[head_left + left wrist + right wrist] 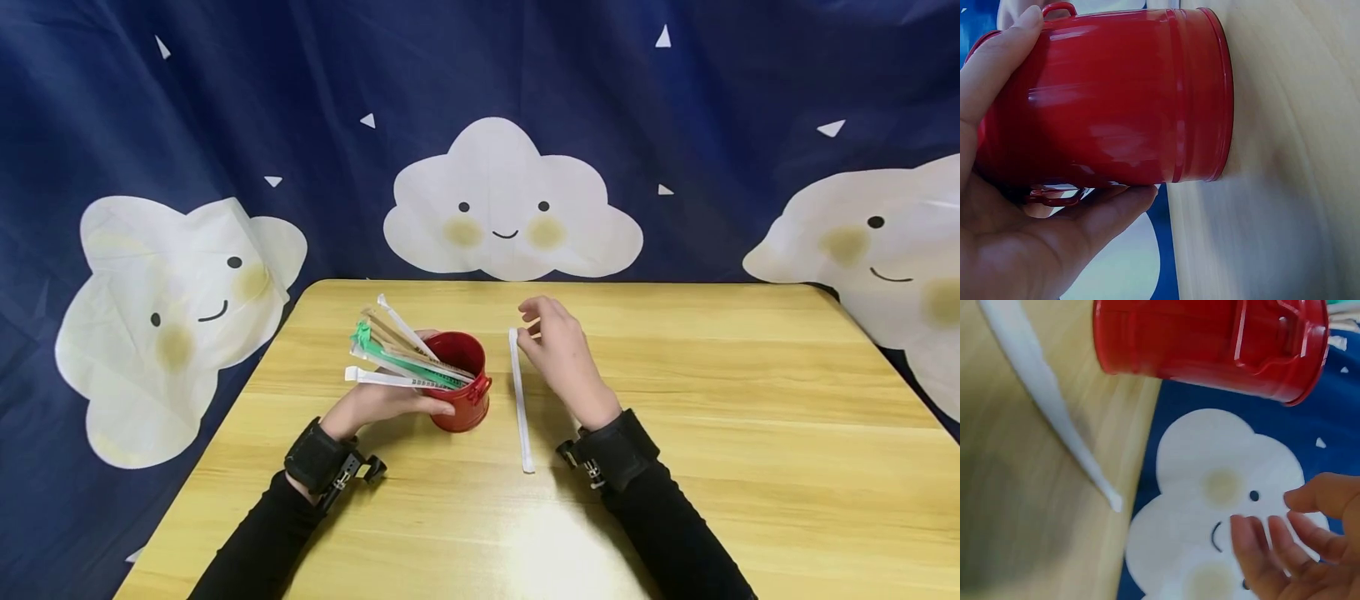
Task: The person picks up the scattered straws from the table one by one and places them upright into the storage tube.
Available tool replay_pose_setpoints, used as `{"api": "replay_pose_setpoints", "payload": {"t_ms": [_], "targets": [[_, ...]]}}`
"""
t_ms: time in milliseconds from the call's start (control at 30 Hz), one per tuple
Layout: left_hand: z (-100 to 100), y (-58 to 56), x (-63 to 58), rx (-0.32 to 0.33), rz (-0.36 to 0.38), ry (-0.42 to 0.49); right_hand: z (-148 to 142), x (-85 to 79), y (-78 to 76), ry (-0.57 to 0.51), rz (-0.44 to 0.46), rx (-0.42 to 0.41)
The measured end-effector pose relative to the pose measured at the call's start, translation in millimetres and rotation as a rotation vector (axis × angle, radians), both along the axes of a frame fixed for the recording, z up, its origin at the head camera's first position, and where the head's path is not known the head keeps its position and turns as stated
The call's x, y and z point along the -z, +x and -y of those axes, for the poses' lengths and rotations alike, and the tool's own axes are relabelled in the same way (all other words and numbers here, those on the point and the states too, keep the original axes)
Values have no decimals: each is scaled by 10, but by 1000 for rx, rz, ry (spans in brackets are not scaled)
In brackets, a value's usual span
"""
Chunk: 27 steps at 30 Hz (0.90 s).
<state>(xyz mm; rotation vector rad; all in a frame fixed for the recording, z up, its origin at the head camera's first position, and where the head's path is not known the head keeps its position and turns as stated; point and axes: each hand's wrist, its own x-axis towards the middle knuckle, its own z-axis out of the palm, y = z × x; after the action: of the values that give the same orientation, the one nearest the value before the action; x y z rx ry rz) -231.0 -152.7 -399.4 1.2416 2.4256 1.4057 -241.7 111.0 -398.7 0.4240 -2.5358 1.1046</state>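
Observation:
My left hand [386,402] grips a small red metal bucket [461,414], its thumb across the near side. Several straws [412,354] in white, brown and green lean out of the bucket's mouth to the left. In the left wrist view the bucket [1116,100] has its base close to the table; I cannot tell whether it touches. To the right of the bucket a single white paper-wrapped straw [521,408] lies lengthwise on the table. Just above that straw's far end is my right hand [562,354], fingers loosely bent and holding nothing. In the right wrist view its fingertips are apart from the straw [1054,406].
The wooden table [750,417] stretches to both sides. Behind it hangs a dark blue curtain [337,67] with smiling white clouds. Each wrist wears a black strap, the left strap [318,457] and the right strap [618,450], with a small camera mount.

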Motion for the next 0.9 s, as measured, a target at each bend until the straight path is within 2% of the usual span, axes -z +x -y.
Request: {"api": "replay_pose_setpoints", "payload": {"t_ms": [100, 167, 267, 300, 467, 567, 633, 700, 900], "targets": [[12, -28, 31, -5, -18, -17, -23, 53, -37, 45, 49, 38], [8, -30, 29, 1, 6, -14, -29, 82, -53, 81, 92, 59], [0, -25, 25, 4, 23, 6, -28, 131, -72, 152, 200, 87], [-11, -3, -9, 2, 26, -2, -24, 147, -77, 179, 242, 91], [-9, 8, -13, 5, 35, -10, 33, 234, -72, 337, 414, 107], [-8, 9, -19, 2, 36, -13, 90, 264, -61, 389, 475, 101], [-8, 5, -14, 1, 30, -4, 134, 278, -51, 383, 514, 95], [-13, 1, -14, -7, -7, -9, 177, 289, -40, 376, 540, 91], [-5, 1, 0, 2, -23, -6, 282, 333, 0, 404, 566, 87]]}}
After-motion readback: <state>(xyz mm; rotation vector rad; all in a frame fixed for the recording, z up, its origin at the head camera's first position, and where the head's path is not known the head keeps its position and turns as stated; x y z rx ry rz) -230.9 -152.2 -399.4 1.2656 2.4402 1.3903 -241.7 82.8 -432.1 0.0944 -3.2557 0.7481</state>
